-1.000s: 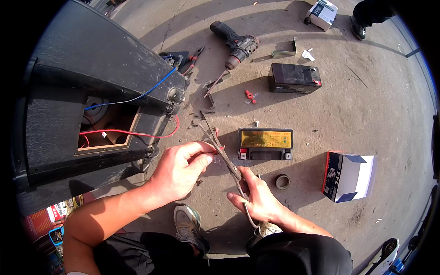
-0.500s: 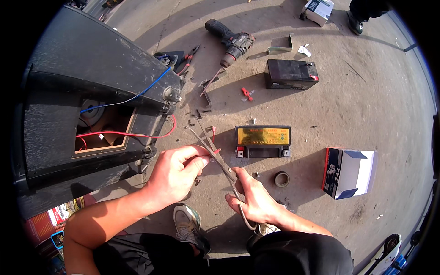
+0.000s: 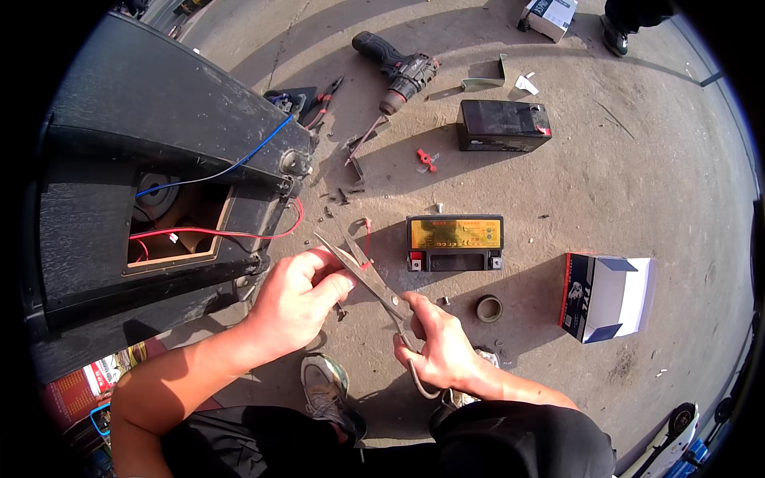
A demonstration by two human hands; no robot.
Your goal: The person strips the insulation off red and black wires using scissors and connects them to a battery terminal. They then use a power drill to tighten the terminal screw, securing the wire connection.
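Observation:
My left hand (image 3: 295, 307) is closed in a pinch on a thin red wire (image 3: 366, 265), whose small terminal end sticks up beyond it. My right hand (image 3: 438, 350) grips long metal scissors (image 3: 382, 291); their slightly parted blades lie over the wire beside my left fingertips. Whether they touch the wire I cannot tell. Just beyond, a battery with a gold label (image 3: 456, 233) lies on the concrete ground (image 3: 590, 191). At the left is a black cabinet (image 3: 175, 92) with a square opening, a blue wire (image 3: 243, 159) and a red wire (image 3: 263, 234).
A cordless drill (image 3: 402, 80), pliers (image 3: 323, 103), a black battery (image 3: 502, 123) and a red plastic piece (image 3: 426, 159) lie beyond. An open carton (image 3: 613, 299) and tape roll (image 3: 488, 308) are at right. Another person's shoe (image 3: 613, 36) and a small box (image 3: 546, 17) are at the far top.
Both hands have shifted a little leftward, and the scissor tips have swung left across the red wire. My left hand still pinches it and my right still grips the scissors.

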